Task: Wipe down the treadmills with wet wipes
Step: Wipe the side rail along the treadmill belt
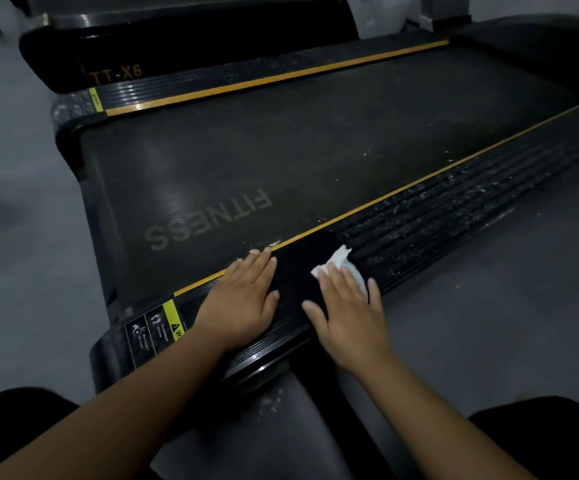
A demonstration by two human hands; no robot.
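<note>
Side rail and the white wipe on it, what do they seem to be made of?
Side rail: probably hard black plastic or rubber, ribbed lengthwise, shiny at the near end, with white specks further along. Wet wipe: looks like thin nonwoven fabric, white, crumpled under the right hand.

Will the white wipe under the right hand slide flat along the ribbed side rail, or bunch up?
Probably floppy: the wipe lies crumpled under the flat right hand. It may well snag and bunch on the side rail ribs.

Wipe (343, 264) lies on side rail (454, 209), right of the belt (281, 150).
</note>
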